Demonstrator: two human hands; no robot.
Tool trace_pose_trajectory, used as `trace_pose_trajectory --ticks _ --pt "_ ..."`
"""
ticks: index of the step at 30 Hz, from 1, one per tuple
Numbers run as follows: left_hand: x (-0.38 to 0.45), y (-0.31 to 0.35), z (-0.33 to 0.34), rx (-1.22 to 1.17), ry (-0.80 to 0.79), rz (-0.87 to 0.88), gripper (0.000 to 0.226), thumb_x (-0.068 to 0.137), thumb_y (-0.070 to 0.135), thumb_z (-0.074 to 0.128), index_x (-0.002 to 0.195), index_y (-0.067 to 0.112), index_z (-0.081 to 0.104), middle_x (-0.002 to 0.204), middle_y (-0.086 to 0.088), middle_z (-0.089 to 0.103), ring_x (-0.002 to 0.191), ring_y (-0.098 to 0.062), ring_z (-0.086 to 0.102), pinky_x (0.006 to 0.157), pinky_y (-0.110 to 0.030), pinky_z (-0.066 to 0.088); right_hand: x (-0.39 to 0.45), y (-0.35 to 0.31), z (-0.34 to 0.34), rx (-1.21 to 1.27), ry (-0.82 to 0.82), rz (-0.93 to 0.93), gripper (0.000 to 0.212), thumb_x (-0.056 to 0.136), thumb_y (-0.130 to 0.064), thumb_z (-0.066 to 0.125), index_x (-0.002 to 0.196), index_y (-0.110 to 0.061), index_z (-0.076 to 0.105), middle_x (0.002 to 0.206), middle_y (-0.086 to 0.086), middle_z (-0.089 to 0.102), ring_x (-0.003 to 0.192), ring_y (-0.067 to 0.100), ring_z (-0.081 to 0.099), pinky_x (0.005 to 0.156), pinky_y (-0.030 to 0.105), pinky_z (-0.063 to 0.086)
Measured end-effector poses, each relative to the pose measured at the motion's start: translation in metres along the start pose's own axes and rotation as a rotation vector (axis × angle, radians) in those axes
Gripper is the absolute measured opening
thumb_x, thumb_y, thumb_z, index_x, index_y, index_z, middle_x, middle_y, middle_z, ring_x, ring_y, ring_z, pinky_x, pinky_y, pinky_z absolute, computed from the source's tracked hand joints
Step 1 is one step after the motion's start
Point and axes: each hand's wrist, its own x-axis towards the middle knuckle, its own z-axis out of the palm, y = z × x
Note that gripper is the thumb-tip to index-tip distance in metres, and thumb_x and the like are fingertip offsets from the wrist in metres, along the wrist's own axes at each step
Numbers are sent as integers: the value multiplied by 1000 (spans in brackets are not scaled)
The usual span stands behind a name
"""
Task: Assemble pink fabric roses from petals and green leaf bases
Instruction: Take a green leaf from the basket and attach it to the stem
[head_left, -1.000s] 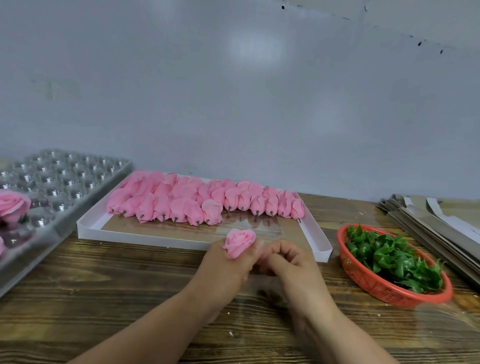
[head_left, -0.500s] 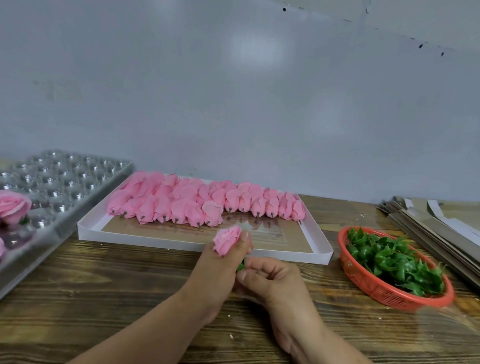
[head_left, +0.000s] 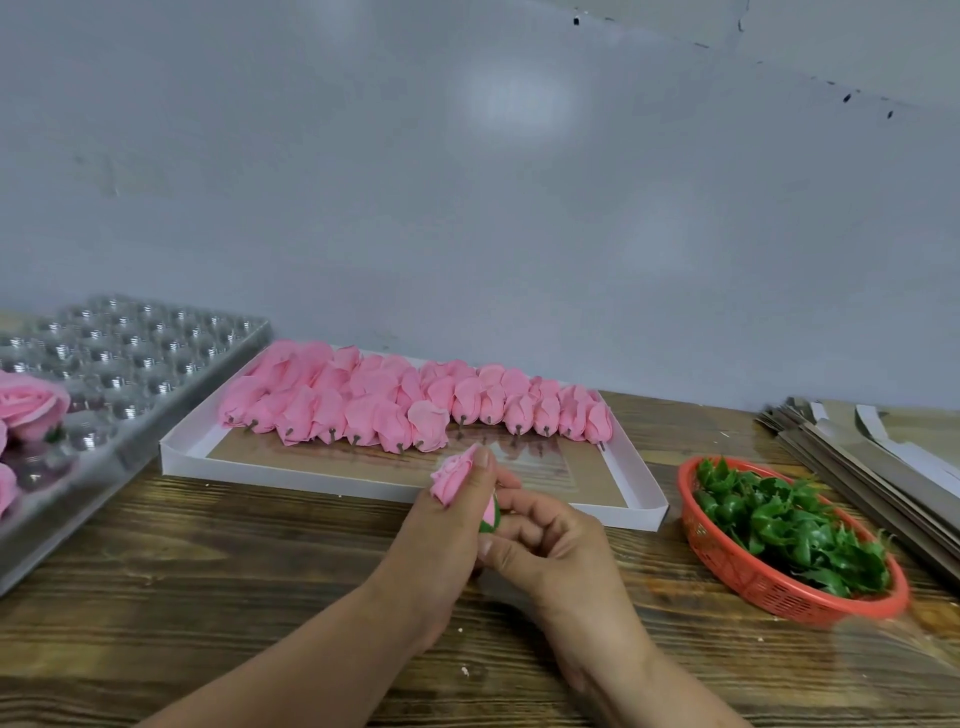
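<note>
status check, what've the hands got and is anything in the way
Left hand grips pink rose. Right hand pinches green leaf base at its underside. Nothing between hands and white tray.

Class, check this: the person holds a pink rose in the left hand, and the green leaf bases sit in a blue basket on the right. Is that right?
One detail is wrong: the head view shows the basket is red, not blue. The rest stands: the left hand holds the pink rose, and the green leaf bases sit on the right.
</note>
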Motion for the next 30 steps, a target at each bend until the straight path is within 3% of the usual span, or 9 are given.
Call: trace_pose_trajectory --ticks 4,8,13,15,18,22,25,28,30 --pt "-1 -3 -2 92 -24 43 45 74 66 39 78 32 68 77 0 72 73 -13 68 62 -26 52 -1 -1 -2 31 -28 55 25 74 13 64 92 -3 70 72 13 70 71 24 66 82 46 52" --pt "-4 -3 -4 145 -70 44 43 73 65 41 81 33 68 83 0 74 75 -8 69 60 -16 50 -2 2 -2 138 -4 51 29 63 2 71 92 1 68 84 24 70 77 29 67 79 40 55" --pt "-5 1 0 138 -96 44 41 74 65 42 85 36 69 89 -4 74 91 -21 70 86 -40 56 -2 2 -2 -11 34 -90 22 66 -4 79 85 -10 70 75 35 63 73 25 59 75 38 52" --pt "-6 1 3 69 -91 18 41 75 65 42 86 36 69 90 -10 74 95 -29 69 94 -48 52 -3 3 -1 -80 51 -147 22 66 -8 79 86 -11 69 70 19 69 67 22 63 67 31 53" --pt "-6 3 4 -45 -52 -54 43 74 64 44 90 34 71 92 -19 72 97 -35 68 96 -49 51 -5 3 -1 -198 87 -194 28 72 -1 74 94 -17 69 77 9 73 70 17 68 63 26 54" --pt "-5 9 3 -72 -46 -86 43 75 60 45 93 31 73 97 -21 72 91 -31 69 93 -48 52 -6 2 -3 -380 17 -206 42 75 8 70 104 -23 66 89 2 74 85 17 70 77 34 56" --pt "-7 9 5 -65 -55 -102 42 79 58 45 94 30 73 100 -18 72 95 -30 69 94 -44 52 -6 5 -1 -453 98 -235 30 73 -10 73 93 -31 67 79 5 71 72 17 67 67 46 56" --pt "-9 6 6 -49 -64 -146 37 92 52 41 93 33 73 105 -18 70 106 -34 65 99 -48 48 -7 9 1 -502 151 -253 24 68 -41 67 91 -38 60 73 16 65 64 36 59 59 56 50" --pt "-8 4 6 -49 -73 -153 37 94 51 40 93 33 72 105 -18 70 108 -37 63 101 -51 46 -7 10 0 -525 145 -248 25 68 -45 64 90 -36 59 72 18 64 63 37 58 57 57 48"
